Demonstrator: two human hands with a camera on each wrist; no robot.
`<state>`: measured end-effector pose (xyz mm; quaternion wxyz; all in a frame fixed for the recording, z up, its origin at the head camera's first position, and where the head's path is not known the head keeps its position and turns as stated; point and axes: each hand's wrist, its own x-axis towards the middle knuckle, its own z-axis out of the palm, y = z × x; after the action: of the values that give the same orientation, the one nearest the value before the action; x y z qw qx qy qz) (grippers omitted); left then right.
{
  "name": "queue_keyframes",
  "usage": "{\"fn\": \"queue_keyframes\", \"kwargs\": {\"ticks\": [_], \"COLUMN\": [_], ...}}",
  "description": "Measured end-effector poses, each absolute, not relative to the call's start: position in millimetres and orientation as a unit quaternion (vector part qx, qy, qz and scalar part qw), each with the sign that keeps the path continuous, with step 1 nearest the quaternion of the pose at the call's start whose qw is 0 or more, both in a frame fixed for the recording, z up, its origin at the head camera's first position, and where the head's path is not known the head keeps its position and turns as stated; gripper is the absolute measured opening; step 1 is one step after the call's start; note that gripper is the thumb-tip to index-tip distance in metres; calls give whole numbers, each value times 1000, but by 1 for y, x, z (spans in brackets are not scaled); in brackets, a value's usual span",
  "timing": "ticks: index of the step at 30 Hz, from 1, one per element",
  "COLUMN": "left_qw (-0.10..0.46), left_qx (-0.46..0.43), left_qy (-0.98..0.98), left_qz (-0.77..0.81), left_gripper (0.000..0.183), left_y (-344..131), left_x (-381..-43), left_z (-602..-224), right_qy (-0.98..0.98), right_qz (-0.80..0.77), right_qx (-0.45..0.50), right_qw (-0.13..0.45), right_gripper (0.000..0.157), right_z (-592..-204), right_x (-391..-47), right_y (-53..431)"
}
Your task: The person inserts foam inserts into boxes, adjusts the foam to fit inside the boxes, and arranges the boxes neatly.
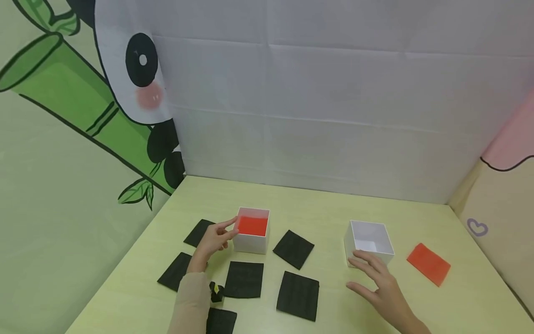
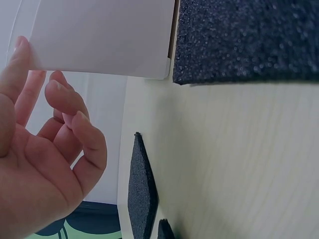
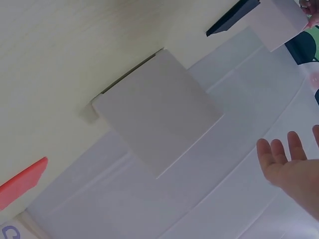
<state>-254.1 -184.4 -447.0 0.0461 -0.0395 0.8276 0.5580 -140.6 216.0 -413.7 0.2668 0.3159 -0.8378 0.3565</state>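
My left hand (image 1: 214, 239) is at the left rim of a white open-topped box (image 1: 250, 244), its thumb and index finger extended to the box's edge. Inside that box lies a red piece (image 1: 253, 226). In the left wrist view the fingertips (image 2: 21, 46) overlap the box's pale side, and the other fingers bend loosely. My right hand (image 1: 385, 290) hovers with spread fingers in front of a second white box (image 1: 369, 236), holding nothing. That box has a bare white bottom. A flat red rectangle (image 1: 429, 264) lies to its right.
Several black flat squares lie on the pale table (image 1: 333, 204), among them one square (image 1: 294, 249) between the boxes and another (image 1: 244, 279) in front of the left box. A small black-and-yellow object (image 1: 216, 292) sits beside the left sleeve (image 1: 189, 304). A white sheet (image 1: 317, 116) hangs behind.
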Motion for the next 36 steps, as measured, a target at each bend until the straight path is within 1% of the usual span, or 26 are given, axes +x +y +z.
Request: {"fn": "queue_keyframes", "kwargs": {"ticks": [2, 8, 15, 23, 29, 36], "left_qw": [48, 49, 49, 47, 47, 46], "left_qx": [-43, -35, -36, -29, -29, -28], "left_qy": [827, 826, 824, 826, 824, 826], "left_qz": [559, 561, 563, 560, 564, 561], "left_gripper": [49, 50, 49, 50, 49, 49], "left_y": [-184, -184, -184, -184, -184, -183], "left_x": [-254, -254, -255, -255, -254, -253], "left_z": [-447, -448, -448, -448, -448, -446], "right_qy": [-826, -800, -816, -820, -831, -846], "right_qz": [362, 361, 353, 347, 337, 321], "right_qx": [326, 343, 310, 279, 246, 216], "right_qw": [283, 334, 337, 361, 367, 367], "right_gripper": [47, 52, 53, 56, 58, 49], "right_z": [-415, -419, -419, -419, -419, -417], "right_x": [-140, -141, -137, -133, -128, -128], "right_y": [221, 234, 253, 277, 296, 314]}}
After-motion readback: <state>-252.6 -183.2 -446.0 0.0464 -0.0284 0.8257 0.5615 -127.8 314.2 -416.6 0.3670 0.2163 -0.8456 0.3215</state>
